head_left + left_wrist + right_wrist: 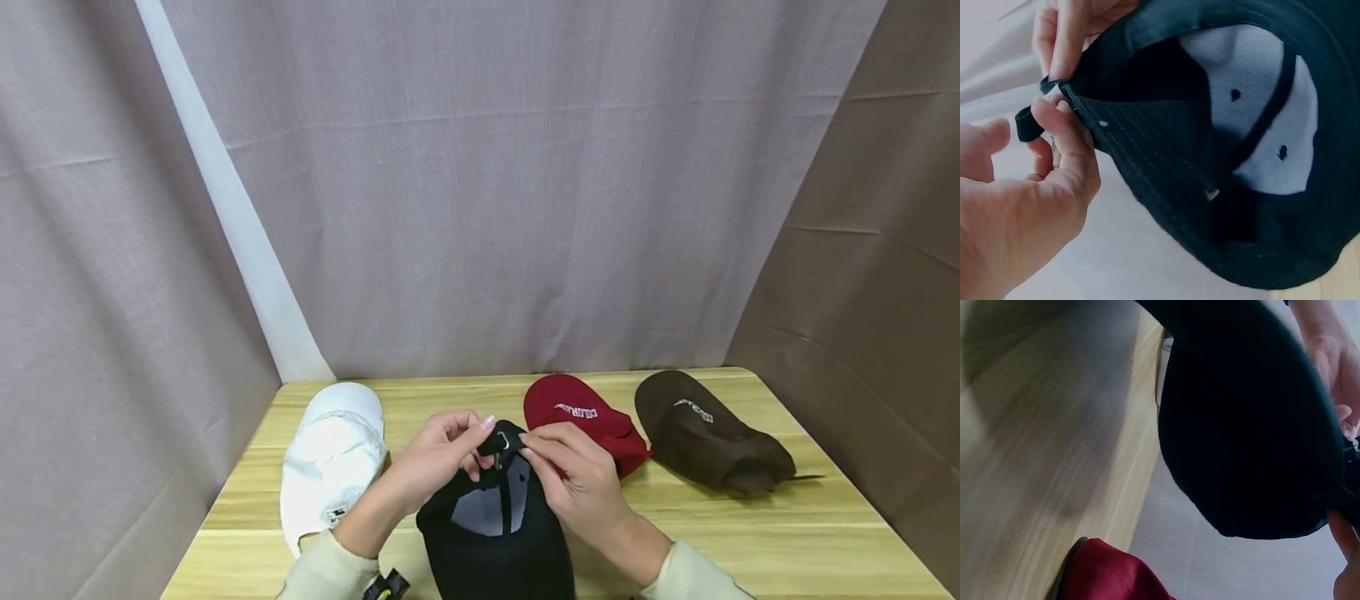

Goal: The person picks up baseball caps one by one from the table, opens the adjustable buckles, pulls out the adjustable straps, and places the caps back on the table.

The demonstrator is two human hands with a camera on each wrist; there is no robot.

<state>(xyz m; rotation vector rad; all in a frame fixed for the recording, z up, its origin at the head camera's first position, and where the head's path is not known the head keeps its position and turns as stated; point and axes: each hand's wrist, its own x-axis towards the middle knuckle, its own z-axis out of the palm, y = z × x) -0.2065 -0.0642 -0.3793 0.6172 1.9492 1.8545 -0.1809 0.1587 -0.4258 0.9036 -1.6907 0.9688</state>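
Note:
A black baseball cap [498,567] hangs between both hands, its hollow inside turned up and its pale lining showing. At its back edge sits an adjuster strap [510,429] with a small metal buckle [504,440]. My left hand [438,458] grips the strap on the left of the buckle. In the left wrist view, a short loop of strap [1029,124] stands out beside the left fingers. My right hand [588,487] pinches the cap's back edge on the right of the buckle. The right wrist view shows mostly the cap's dark outside [1247,437].
On the wooden table [435,392], a white cap [330,458] lies at the left. A red cap [577,417] lies behind my right hand, and a dark brown cap [705,433] is farther right. Grey curtain [480,208] hangs behind the table.

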